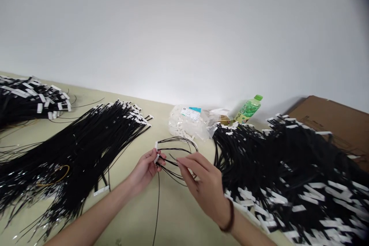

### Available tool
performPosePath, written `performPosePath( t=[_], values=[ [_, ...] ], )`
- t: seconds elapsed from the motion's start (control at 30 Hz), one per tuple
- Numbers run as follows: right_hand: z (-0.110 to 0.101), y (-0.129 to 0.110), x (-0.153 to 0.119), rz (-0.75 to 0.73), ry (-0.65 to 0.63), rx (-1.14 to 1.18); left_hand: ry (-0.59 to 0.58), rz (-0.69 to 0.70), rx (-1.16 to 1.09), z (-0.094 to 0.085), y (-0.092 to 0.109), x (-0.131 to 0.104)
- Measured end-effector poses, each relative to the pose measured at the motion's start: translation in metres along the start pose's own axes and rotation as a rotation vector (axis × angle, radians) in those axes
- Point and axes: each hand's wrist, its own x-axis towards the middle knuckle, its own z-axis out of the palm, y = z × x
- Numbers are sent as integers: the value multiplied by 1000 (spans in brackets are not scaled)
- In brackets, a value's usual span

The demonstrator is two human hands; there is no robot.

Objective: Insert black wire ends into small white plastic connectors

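Observation:
Pinched in my left hand (149, 169) is a small white connector (157, 158) with thin black wires running out of it to the right. Just above it, a second white connector (156, 145) sits on the same looped black wires (178, 138). My right hand (203, 182) is closed, thumb against index finger, on a thin black wire (173, 157) whose free end points back toward the left hand. One loose black wire (158, 207) hangs down below the left hand. The loop's right end is partly hidden behind my right hand.
Piles of black wires with white connectors lie at the left (83, 142) and right (259, 161); another bundle (31, 96) is at far left. A clear bag of white parts (180, 123), a green-capped bottle (248, 109) and a cardboard box (331, 119) stand by the wall.

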Motion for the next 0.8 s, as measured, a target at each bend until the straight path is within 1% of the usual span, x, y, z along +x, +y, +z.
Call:
performPosePath(
  t=[0.03, 0.1, 0.17, 0.23, 0.4, 0.63, 0.8],
  values=[
    [8, 9, 5, -28, -32, -47, -16, -3, 10, 0, 0, -1],
    [20, 26, 9, -11, -52, -84, -37, -5, 29, -2, 1, -2],
    [27, 40, 9, -35, -80, -108, -45, -7, 41, -2, 2, -2],
    [29, 47, 10, -83, -113, -118, -55, -4, 50, -3, 2, -2],
    [30, 50, 12, -156, -154, -116, -98, -9, 90, 1, 2, -2],
    [32, 54, 10, -169, -149, -132, -117, -17, 128, 3, 1, -5],
    [32, 55, 9, -168, -164, -106, -108, -69, 93, 2, 1, -4]
  ],
)
